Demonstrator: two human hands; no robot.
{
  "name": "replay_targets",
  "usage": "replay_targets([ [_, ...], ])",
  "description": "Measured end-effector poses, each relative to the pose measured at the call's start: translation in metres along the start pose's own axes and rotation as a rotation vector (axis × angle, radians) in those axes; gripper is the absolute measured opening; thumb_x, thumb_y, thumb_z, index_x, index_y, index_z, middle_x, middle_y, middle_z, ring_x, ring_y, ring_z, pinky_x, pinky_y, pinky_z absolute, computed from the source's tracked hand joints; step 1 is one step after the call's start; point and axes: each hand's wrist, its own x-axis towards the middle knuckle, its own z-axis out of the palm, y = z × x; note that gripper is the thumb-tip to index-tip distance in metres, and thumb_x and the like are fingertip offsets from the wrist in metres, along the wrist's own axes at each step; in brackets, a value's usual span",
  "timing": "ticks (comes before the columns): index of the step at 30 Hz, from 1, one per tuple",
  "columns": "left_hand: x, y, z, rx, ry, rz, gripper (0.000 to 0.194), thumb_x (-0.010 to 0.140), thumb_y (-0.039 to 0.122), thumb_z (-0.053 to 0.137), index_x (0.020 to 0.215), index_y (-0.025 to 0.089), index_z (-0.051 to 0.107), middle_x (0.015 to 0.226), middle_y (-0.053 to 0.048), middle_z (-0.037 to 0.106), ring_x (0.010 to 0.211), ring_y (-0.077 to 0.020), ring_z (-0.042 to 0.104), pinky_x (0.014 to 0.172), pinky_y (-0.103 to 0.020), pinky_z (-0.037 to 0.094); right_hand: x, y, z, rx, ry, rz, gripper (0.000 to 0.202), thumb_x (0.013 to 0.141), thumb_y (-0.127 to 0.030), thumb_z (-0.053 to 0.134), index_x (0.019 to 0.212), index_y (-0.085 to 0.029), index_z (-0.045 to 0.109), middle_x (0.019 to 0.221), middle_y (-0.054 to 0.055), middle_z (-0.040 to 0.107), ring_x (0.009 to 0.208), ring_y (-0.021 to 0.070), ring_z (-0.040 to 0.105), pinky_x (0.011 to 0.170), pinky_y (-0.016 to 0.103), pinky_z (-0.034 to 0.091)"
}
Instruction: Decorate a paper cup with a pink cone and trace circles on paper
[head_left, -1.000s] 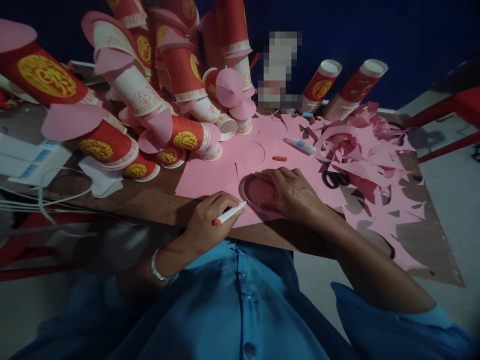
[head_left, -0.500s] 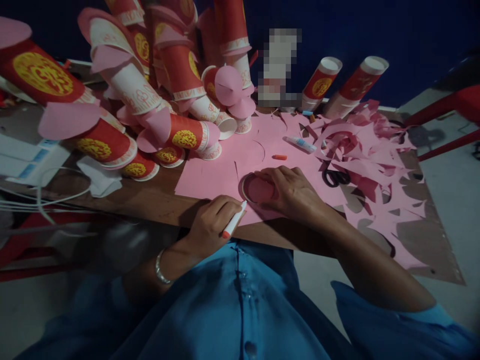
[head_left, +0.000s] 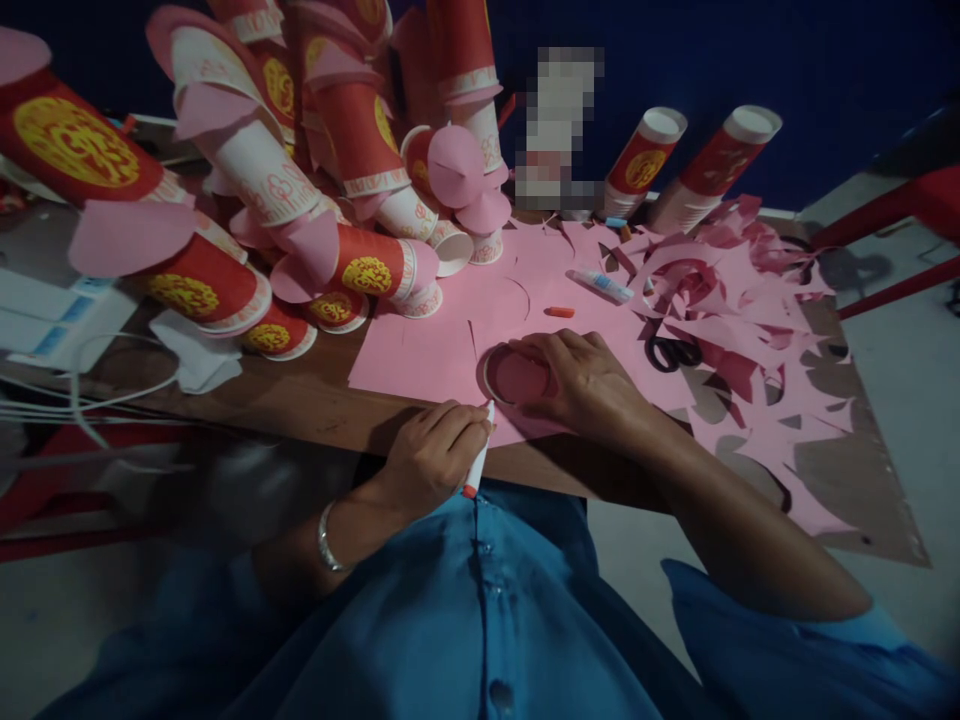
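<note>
A white marker [head_left: 478,462] with an orange-red end is gripped in my left hand [head_left: 433,455], its tip at the front edge of the pink paper [head_left: 442,350]. My right hand [head_left: 581,385] has its thumb and fingers around a ring-shaped round object [head_left: 489,372] lying flat on that paper; pink shows inside its rim. Curved dark lines mark the sheet above the ring. An orange marker cap [head_left: 559,312] rests behind my right hand, with a glue tube [head_left: 600,285] farther back.
Red and white paper cups [head_left: 367,273] with pink paper cones are piled at the left and back. Black-handled scissors [head_left: 673,352] and pink scraps [head_left: 757,350] lie at the right. Two tall cup stacks [head_left: 643,160] stand behind. White cables [head_left: 90,405] run at the left.
My left hand has shifted slightly right, and the marker stands steeper, its orange-red end swung rightward. My right hand and the ring stay in nearly the same place.
</note>
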Motion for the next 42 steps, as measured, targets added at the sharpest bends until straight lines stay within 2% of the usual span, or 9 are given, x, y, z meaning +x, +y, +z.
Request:
replay_targets([
  [6,-0.002,-0.002,-0.012,-0.088,0.026,-0.049,0.014,0.098,0.006,0.062,0.103,0.018,0.064,0.093,-0.008,0.080,0.082,-0.0188,0.076,0.076,-0.032,0.063,0.001,-0.002,-0.001,-0.004,-0.007,0.019,0.060,0.086,-0.028,0.082,0.139,-0.016,0.056,0.135,0.016,0.073,0.119,0.0353,0.067,0.095,0.044,0.045],
  [9,0.007,-0.010,-0.019,-0.268,0.089,-0.254,0.014,0.094,0.011,0.073,0.103,0.020,0.066,0.095,-0.006,0.080,0.087,-0.0184,0.077,0.079,-0.031,0.064,0.001,-0.002,0.001,-0.004,0.021,0.017,0.058,0.087,-0.030,0.082,0.138,-0.017,0.057,0.131,0.016,0.075,0.117,0.0347,0.068,0.096,0.044,0.045],
  [11,0.018,-0.020,-0.018,-0.419,0.105,-0.445,0.011,0.094,0.020,0.077,0.097,0.021,0.066,0.089,-0.003,0.078,0.082,-0.0162,0.075,0.073,-0.028,0.062,0.000,-0.001,0.004,-0.007,0.055,0.002,0.052,0.090,-0.032,0.079,0.135,-0.018,0.059,0.130,0.015,0.076,0.116,0.0342,0.068,0.094,0.043,0.045],
  [13,0.031,-0.031,-0.013,-0.581,0.090,-0.535,0.013,0.093,0.027,0.079,0.092,0.020,0.067,0.087,-0.002,0.077,0.079,-0.0154,0.074,0.069,-0.026,0.060,0.000,0.001,0.008,-0.014,0.081,-0.012,0.047,0.093,-0.034,0.076,0.134,-0.018,0.060,0.129,0.014,0.076,0.114,0.0334,0.068,0.093,0.043,0.044],
  [18,0.051,-0.048,-0.005,-0.731,-0.103,-0.586,0.018,0.089,0.035,0.081,0.089,0.021,0.071,0.086,-0.002,0.076,0.078,-0.0154,0.072,0.067,-0.026,0.058,0.000,0.002,0.010,-0.013,0.101,-0.026,0.046,0.094,-0.032,0.073,0.136,-0.020,0.059,0.131,0.012,0.076,0.111,0.0313,0.068,0.093,0.042,0.045],
  [24,0.046,-0.044,-0.002,-0.738,-0.143,-0.588,0.011,0.091,0.029,0.078,0.094,0.020,0.071,0.091,-0.002,0.078,0.083,-0.0152,0.073,0.075,-0.027,0.058,0.001,-0.003,0.005,-0.005,0.071,0.025,0.046,0.096,-0.039,0.072,0.135,-0.019,0.060,0.131,0.014,0.075,0.114,0.0336,0.068,0.094,0.045,0.047],
  [31,0.048,-0.052,0.004,-0.645,-0.388,-0.665,0.012,0.089,0.031,0.078,0.095,0.022,0.072,0.089,0.002,0.079,0.077,-0.0138,0.071,0.071,-0.027,0.054,0.000,-0.002,0.003,0.044,0.039,0.022,0.059,0.086,-0.033,0.083,0.138,-0.022,0.058,0.135,0.012,0.073,0.119,0.0346,0.068,0.097,0.047,0.049],
  [38,0.053,-0.053,0.001,-0.624,-0.416,-0.681,0.014,0.089,0.034,0.078,0.093,0.022,0.072,0.085,0.002,0.078,0.074,-0.0139,0.069,0.069,-0.026,0.053,0.003,0.006,-0.002,0.131,-0.020,0.051,0.071,0.083,-0.038,0.085,0.146,-0.023,0.056,0.140,0.014,0.071,0.127,0.0374,0.067,0.104,0.052,0.051],
  [42,0.051,-0.052,0.004,-0.703,-0.357,-0.696,0.012,0.087,0.030,0.080,0.090,0.022,0.072,0.085,0.001,0.077,0.075,-0.0138,0.070,0.070,-0.026,0.056,0.004,0.008,-0.009,0.216,-0.049,0.057,0.077,0.084,-0.031,0.083,0.154,-0.024,0.051,0.149,0.013,0.067,0.130,0.0360,0.067,0.109,0.053,0.051],
])
